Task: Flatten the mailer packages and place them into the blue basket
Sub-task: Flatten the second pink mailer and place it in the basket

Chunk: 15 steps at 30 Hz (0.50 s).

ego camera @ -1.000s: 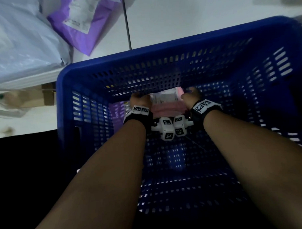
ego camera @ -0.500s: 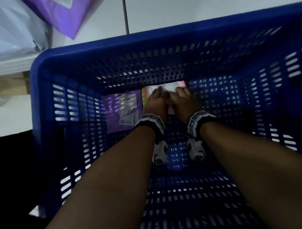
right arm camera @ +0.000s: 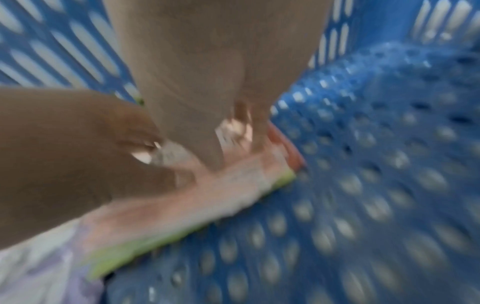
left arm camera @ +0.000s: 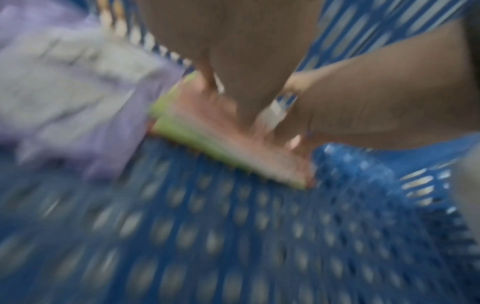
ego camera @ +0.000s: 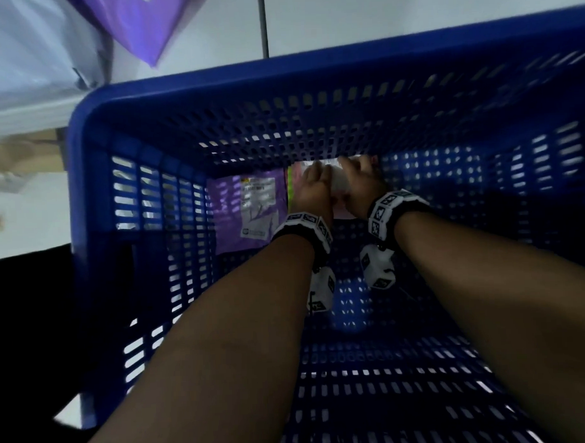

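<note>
Both my arms reach down into the blue basket (ego camera: 279, 76). At its far end a pink mailer (ego camera: 339, 186) with a white label lies on a green mailer (ego camera: 290, 185) on the basket floor. My left hand (ego camera: 311, 187) and right hand (ego camera: 361, 176) rest side by side on the pink mailer, fingers straight and pressing down. The blurred wrist views show the same: left hand (left arm camera: 246, 72) and right hand (right arm camera: 207, 72) press the pink mailer (left arm camera: 233, 152) (right arm camera: 207, 201). A purple mailer (ego camera: 247, 209) lies flat just left of it.
Beyond the basket, on the white table, lie another purple mailer (ego camera: 138, 24) and a pale grey mailer (ego camera: 23, 58). Brown cardboard (ego camera: 17, 154) shows at the left. The near half of the basket floor (ego camera: 372, 367) is bare.
A second ago my hands held the pink mailer by its two ends above the floor. They have since come together on top of it and press it down flat.
</note>
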Each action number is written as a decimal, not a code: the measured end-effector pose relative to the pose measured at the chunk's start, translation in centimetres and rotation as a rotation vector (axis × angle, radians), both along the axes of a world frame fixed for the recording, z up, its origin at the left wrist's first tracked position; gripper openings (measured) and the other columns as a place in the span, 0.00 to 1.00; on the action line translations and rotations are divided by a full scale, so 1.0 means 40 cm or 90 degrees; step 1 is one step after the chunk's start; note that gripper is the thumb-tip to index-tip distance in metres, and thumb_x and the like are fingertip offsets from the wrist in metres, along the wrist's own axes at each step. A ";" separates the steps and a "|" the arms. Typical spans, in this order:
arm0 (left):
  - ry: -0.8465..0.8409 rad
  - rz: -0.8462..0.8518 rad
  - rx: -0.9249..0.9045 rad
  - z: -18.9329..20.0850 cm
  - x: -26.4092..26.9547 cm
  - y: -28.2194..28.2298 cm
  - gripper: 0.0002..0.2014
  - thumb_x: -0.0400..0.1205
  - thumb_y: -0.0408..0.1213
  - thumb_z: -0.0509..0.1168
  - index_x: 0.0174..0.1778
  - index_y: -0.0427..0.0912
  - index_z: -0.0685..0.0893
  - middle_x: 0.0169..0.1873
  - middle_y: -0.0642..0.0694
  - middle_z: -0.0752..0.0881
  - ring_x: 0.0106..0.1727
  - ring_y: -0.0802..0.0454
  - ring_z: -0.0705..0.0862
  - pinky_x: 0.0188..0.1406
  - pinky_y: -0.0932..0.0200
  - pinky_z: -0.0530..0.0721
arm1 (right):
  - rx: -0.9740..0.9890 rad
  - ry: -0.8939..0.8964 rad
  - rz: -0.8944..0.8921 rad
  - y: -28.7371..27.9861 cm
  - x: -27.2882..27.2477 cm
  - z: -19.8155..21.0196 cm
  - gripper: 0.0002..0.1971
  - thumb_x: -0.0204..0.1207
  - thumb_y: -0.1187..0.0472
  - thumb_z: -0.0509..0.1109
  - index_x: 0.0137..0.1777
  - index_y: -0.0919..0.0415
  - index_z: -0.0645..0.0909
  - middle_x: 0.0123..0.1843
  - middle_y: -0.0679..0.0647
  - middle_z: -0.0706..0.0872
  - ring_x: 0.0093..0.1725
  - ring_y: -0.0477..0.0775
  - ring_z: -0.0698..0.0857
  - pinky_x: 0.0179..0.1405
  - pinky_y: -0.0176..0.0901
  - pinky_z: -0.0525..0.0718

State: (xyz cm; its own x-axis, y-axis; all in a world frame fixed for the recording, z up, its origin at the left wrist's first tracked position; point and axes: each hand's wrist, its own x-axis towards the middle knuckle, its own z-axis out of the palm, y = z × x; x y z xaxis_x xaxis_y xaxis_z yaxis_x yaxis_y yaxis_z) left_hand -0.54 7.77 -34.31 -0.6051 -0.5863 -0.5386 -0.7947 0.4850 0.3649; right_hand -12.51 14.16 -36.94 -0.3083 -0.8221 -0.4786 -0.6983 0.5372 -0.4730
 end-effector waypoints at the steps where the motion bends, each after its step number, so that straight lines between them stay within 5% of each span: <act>1: -0.019 -0.003 0.004 0.014 -0.008 -0.008 0.38 0.86 0.37 0.65 0.88 0.38 0.51 0.87 0.37 0.49 0.87 0.39 0.52 0.84 0.55 0.55 | 0.043 -0.016 -0.005 -0.015 -0.005 0.009 0.34 0.77 0.60 0.72 0.81 0.53 0.63 0.82 0.61 0.58 0.76 0.68 0.68 0.70 0.55 0.75; 4: -0.048 -0.016 0.021 0.057 -0.026 -0.030 0.34 0.85 0.37 0.66 0.86 0.40 0.60 0.84 0.37 0.61 0.83 0.38 0.63 0.79 0.48 0.69 | 0.151 -0.028 0.019 -0.048 -0.017 0.048 0.36 0.81 0.55 0.71 0.85 0.49 0.58 0.84 0.60 0.55 0.79 0.69 0.65 0.73 0.60 0.73; 8: 0.021 0.026 -0.108 0.167 -0.035 -0.056 0.16 0.83 0.35 0.64 0.68 0.44 0.82 0.62 0.39 0.85 0.61 0.36 0.85 0.51 0.45 0.83 | 0.115 0.044 0.080 -0.050 -0.016 0.137 0.33 0.81 0.63 0.66 0.85 0.54 0.58 0.80 0.62 0.63 0.75 0.71 0.70 0.71 0.62 0.76; 11: 0.020 0.063 -0.190 0.281 -0.050 -0.081 0.04 0.83 0.37 0.63 0.44 0.42 0.82 0.39 0.42 0.84 0.44 0.38 0.86 0.39 0.49 0.79 | 0.042 0.133 0.116 -0.046 -0.003 0.254 0.26 0.81 0.60 0.66 0.79 0.55 0.69 0.72 0.63 0.76 0.68 0.70 0.78 0.59 0.56 0.79; 13: 0.038 0.068 -0.198 0.348 -0.064 -0.086 0.06 0.81 0.38 0.65 0.38 0.43 0.79 0.35 0.44 0.80 0.37 0.41 0.81 0.38 0.50 0.77 | 0.007 0.168 0.113 -0.054 0.008 0.348 0.14 0.82 0.58 0.66 0.64 0.63 0.80 0.63 0.65 0.84 0.59 0.68 0.84 0.48 0.50 0.79; 15: 0.059 0.063 -0.205 0.400 -0.075 -0.083 0.08 0.81 0.35 0.64 0.36 0.43 0.77 0.33 0.45 0.79 0.35 0.43 0.78 0.37 0.51 0.77 | -0.009 0.217 0.119 -0.067 0.011 0.435 0.08 0.81 0.59 0.67 0.49 0.63 0.82 0.55 0.65 0.87 0.52 0.66 0.87 0.41 0.47 0.77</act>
